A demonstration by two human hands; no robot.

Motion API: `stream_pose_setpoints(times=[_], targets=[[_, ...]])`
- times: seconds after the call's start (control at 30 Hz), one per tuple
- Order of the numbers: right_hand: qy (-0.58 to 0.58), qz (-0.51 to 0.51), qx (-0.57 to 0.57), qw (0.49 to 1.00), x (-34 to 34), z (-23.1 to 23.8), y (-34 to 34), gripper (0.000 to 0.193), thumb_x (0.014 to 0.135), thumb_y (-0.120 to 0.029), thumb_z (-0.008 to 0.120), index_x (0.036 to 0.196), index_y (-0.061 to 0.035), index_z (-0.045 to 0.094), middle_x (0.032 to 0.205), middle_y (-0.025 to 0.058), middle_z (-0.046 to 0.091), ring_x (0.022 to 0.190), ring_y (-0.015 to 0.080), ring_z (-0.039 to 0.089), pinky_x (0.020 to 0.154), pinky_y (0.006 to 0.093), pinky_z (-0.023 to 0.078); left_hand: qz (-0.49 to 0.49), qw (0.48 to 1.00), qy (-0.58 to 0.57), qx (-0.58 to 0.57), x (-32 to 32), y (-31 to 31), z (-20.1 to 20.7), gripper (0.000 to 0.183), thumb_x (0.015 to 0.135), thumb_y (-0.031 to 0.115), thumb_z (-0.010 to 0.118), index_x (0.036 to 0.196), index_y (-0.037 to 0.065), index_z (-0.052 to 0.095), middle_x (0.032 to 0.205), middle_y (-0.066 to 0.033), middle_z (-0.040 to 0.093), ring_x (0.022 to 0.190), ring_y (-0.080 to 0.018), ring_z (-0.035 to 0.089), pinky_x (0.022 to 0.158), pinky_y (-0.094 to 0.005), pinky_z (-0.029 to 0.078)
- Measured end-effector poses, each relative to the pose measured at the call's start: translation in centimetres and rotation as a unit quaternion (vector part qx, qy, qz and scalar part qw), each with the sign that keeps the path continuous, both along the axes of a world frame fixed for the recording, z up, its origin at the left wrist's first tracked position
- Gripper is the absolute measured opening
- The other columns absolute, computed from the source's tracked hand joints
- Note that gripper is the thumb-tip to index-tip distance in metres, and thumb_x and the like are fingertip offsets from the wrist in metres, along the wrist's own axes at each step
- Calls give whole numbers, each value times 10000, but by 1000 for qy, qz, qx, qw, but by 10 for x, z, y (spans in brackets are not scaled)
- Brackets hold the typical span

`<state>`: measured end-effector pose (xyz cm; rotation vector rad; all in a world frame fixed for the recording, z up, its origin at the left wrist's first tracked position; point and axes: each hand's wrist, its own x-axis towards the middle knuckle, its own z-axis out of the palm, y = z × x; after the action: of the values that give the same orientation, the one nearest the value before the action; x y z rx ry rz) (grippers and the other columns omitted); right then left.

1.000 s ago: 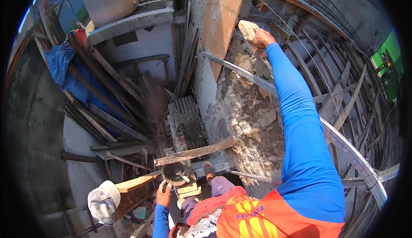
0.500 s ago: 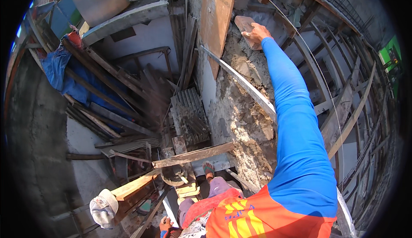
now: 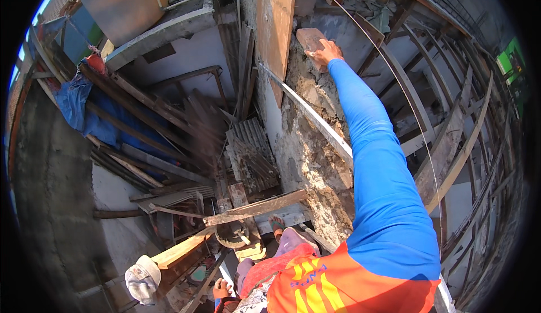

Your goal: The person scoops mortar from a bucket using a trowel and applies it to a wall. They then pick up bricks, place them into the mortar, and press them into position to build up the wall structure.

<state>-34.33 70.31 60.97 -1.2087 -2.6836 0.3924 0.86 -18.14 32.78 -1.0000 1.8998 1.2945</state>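
Brick of rectangular reddish clay (image 3: 307,38) sits at one o'clock, fingers of our right hand (image 3: 328,52) clasping its near end; we should hold it level. Our left hand (image 3: 221,289), seven o'clock, half-curls, contents unclear.

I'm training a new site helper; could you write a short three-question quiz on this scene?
1. Multiple choice: what does the right hand hold?
A) a hammer
B) a reddish rectangular block
C) a coil of rope

2. True or false: in the picture, the pale cap is farther left than the left hand.

3. Fill in the blank: the sleeve on the right arm is coloured ____.

Key: 1. B; 2. true; 3. blue.
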Motion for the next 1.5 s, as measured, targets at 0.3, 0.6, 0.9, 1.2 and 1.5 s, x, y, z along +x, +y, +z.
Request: stream_pose_setpoints(times=[0.3, 0.6, 0.9, 1.2, 1.5], targets=[[-13, -12, -27, 999, 3, 1, -1, 869, 792, -601, 708, 1489, -160, 435, 1572, 81, 368, 1435, 286, 373, 1179, 425, 339, -10, 1000, 6, 8, -14, 17, 4, 426, 962, 219, 629, 1340, 52, 525, 980, -92, 659, 732, -214, 684, 477, -300, 473], [20, 19, 14, 1000, -12, -45, 41, 903, 765, -633, 710, 1480, -147, 451, 1540, 126, 416, 1445, 299, 359, 1189, 403, 318, -47, 998, 16, 23, -30, 29, 1, 440, 956, 205, 614, 1345, 16, 534, 1039, -90, 677, 763, -180, 695, 508, -269, 505], [11, 3, -11, 1000, -15, -38, 37, 936, 759, -669, 694, 1494, -152, 434, 1564, 115, 382, 1452, 288, 348, 1205, 396, 285, 5, 1000, 17, 25, -10, 29, -2, 399, 969, 173, 618, 1333, 25, 543, 975, -87, 660, 681, -139, 630, 487, -262, 476], [-101, 46, 116, 987, -19, -86, 80, 583, 901, -759, 437, 1237, -363, 702, 1602, 91, 316, 1452, 303, 323, 1208, 409, 263, -21, 999, -8, 42, -5, 43, -9, 398, 964, 187, 644, 1322, 36, 561, 914, -70, 657, 664, -120, 617, 489, -249, 466], [-86, 48, 57, 994, -15, -57, 57, 790, 798, -733, 585, 1407, -237, 502, 1599, 112, 317, 1474, 299, 294, 1224, 400, 239, -26, 999, 11, 47, -35, 41, -5, 407, 982, 194, 626, 1345, 32, 540, 1002, -90, 665, 719, -138, 646, 511, -255, 483]])
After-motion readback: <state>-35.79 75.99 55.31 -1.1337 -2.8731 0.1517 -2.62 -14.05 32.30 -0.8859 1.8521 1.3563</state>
